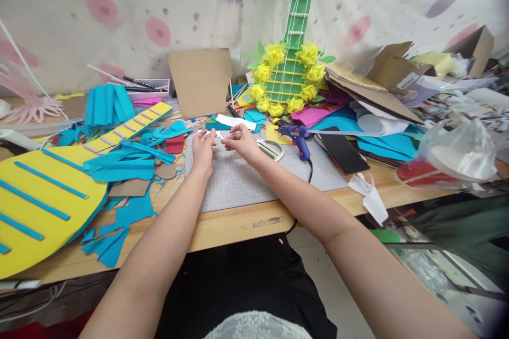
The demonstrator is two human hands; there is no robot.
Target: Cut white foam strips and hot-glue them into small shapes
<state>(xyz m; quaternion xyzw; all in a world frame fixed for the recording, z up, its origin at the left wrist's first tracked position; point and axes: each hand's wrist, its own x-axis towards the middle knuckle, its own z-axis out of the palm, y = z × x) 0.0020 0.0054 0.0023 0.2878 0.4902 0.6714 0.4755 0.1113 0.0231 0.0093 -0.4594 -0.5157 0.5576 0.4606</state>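
Observation:
Over the grey cutting mat [234,188], my left hand [203,149] and my right hand [240,143] are close together, fingers pinched. A small, thin white strip [218,135] runs between their fingertips; its exact shape is partly hidden by the fingers. Just behind them lies a larger white paper strip [236,122] on blue scraps. Scissors with pale handles [274,150] rest beside my right wrist, partly covered by it. A blue hot glue gun [297,139] stands on the mat further right, its cord running off the table's front edge.
A yellow guitar-shaped cutout [47,196] and blue paper scraps [119,167] cover the left. At the back stand a cardboard sheet [201,82] and a green guitar shape [294,63] with yellow flowers. A phone [342,152] and a bagged red-and-white tub [433,169] are right.

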